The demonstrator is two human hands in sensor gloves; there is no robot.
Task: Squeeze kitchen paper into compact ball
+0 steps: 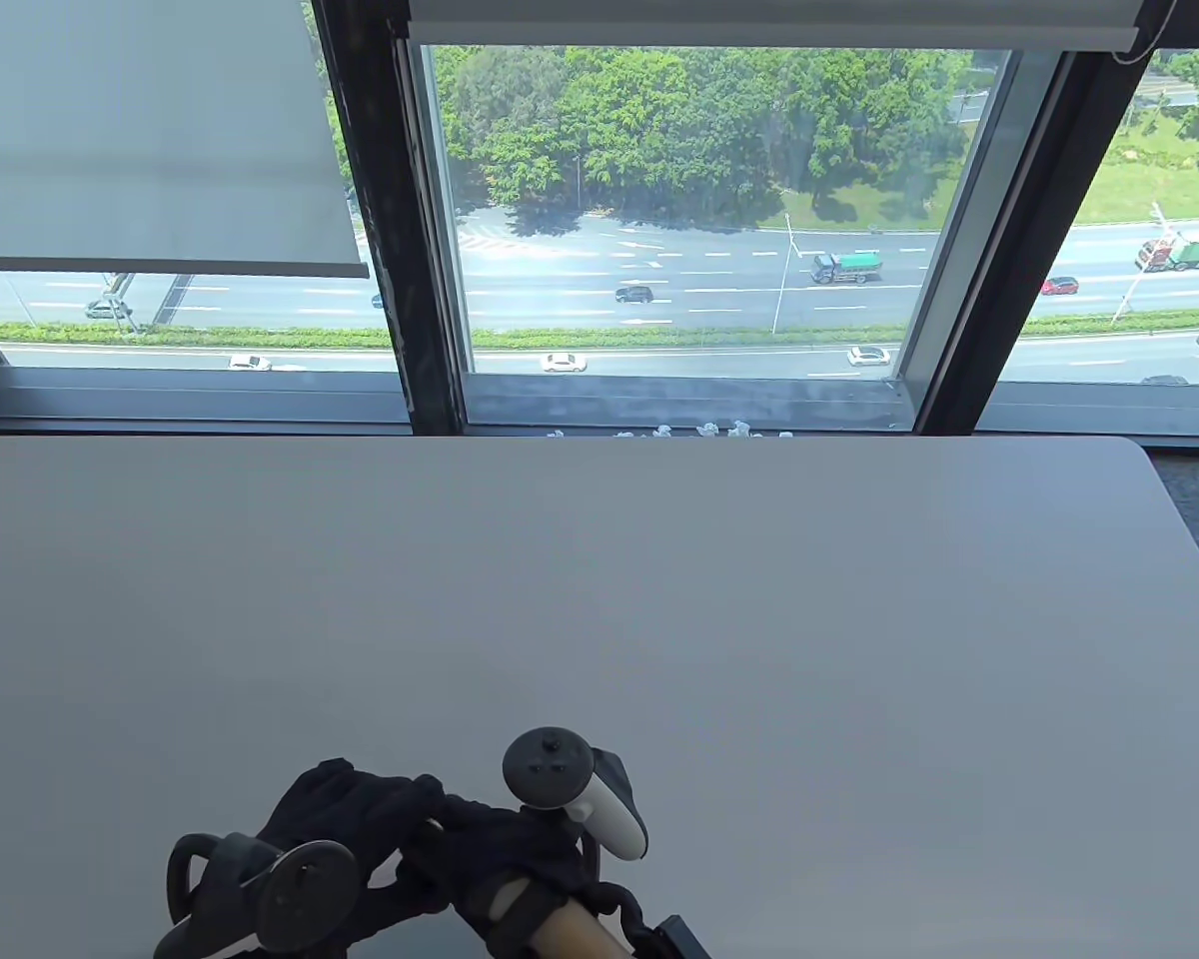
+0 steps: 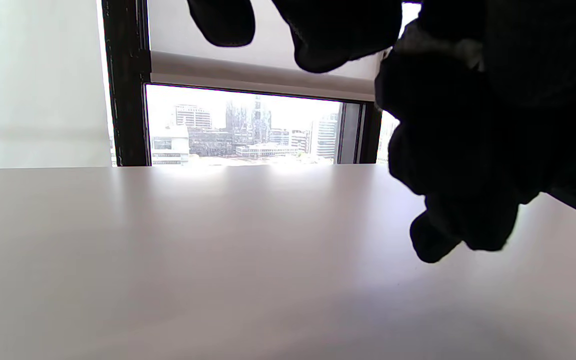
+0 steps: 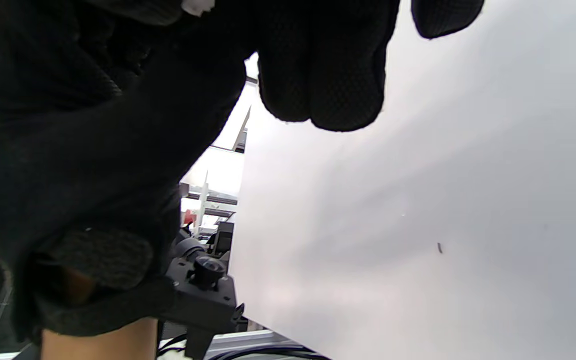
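Left hand (image 1: 350,809): seen at the table view's near edge, pressed against the right hand – the two are interlocked, as would be expected when something small is being compressed between them. Its fingers (image 2: 318,35) are curled inward in the left wrist view; whether they are clenched on the paper cannot be told.

Left tracker (image 1: 300,894): strapped to the back of that hand, partly cut off by the bottom edge.

Right hand (image 1: 520,849): closed against the left one, fingers (image 3: 323,75) folded in the right wrist view. A grasp on the paper is judged likely, yet it is not plainly shown.

Kitchen paper (image 3: 199,6): almost wholly hidden. Only a small white scrap is seen at the top of the right wrist view, between the gloved fingers – so it is judged to be held inside the joined hands, above the table's near edge. Its shape cannot be made out.

Right tracker (image 1: 570,789): raised above the hands, its white grip turned to the right.

Table (image 1: 759,619): white surface, kept beneath the hands; contact with it cannot be told.

White bits (image 1: 699,432): small pieces lined up beyond the table's far edge, by the window; too small to identify.
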